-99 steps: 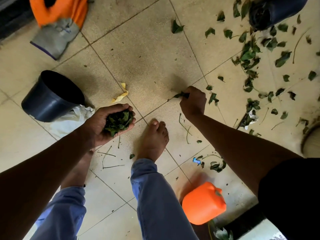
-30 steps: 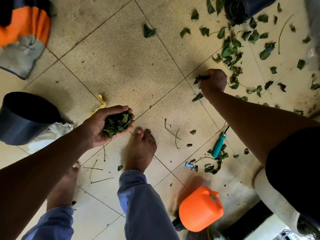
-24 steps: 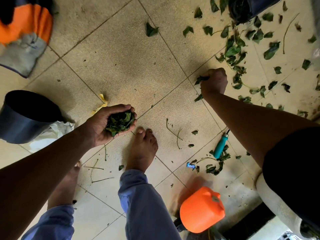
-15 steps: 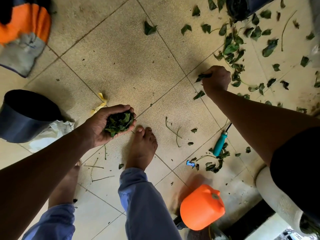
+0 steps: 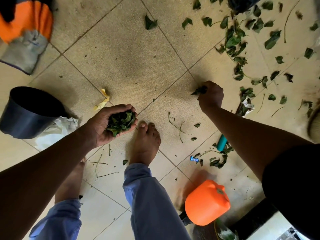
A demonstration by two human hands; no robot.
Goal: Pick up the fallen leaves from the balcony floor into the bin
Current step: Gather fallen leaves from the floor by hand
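Note:
My left hand (image 5: pixel 107 125), palm up, cups a wad of green leaves (image 5: pixel 121 122) above the tiled floor, just right of the dark blue bin (image 5: pixel 26 118), which lies tipped at the left edge. My right hand (image 5: pixel 212 96) is a fist held low over the floor and pinches a few green leaves (image 5: pixel 199 90) that stick out on its left side. Several more fallen leaves (image 5: pixel 233 40) are scattered over the tiles at the upper right, with thin stems (image 5: pixel 174 124) lying between my right hand and my bare foot (image 5: pixel 145 142).
An orange canister (image 5: pixel 207 202) sits at the lower right, near a teal-handled tool (image 5: pixel 222 142) among leaves. White crumpled paper (image 5: pixel 57 129) lies by the bin, a yellow scrap (image 5: pixel 103 101) beside it. An orange and grey cloth (image 5: pixel 24 35) fills the upper left. A dark pot (image 5: pixel 242 3) stands at the top.
My right hand has drawn back from the leaf patch toward my foot, still clutching leaves. The left hand keeps its handful in the same place.

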